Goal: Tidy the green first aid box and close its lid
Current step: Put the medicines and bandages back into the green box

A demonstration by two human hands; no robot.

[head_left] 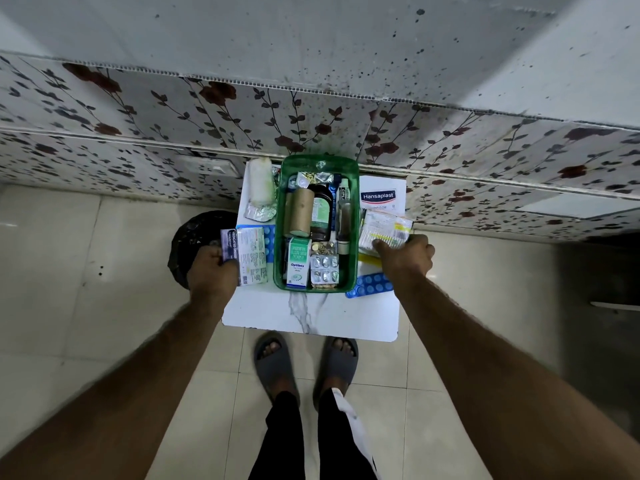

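The green first aid box (pixel 281 271) stands open on a small white marble-top table (pixel 311 317), packed with a brown roll (pixel 300 212), a dark bottle (pixel 320 213), an Optibex carton (pixel 297 268) and silver blister strips (pixel 324 271). No lid is visible. My left hand (pixel 213 271) grips a flat stack of medicine packets (pixel 247 254) just left of the box. My right hand (pixel 405 256) rests on a clear packet with yellow print (pixel 384 228) right of the box; whether it grips the packet is unclear.
A white gauze roll (pixel 260 181) and foil strip (pixel 259 212) lie at the table's back left. A Hansaplast box (pixel 379 199) sits at back right, a blue blister strip (pixel 369 284) at front right. A black bin (pixel 194 244) stands left of the table. My sandalled feet (pixel 304 365) are below.
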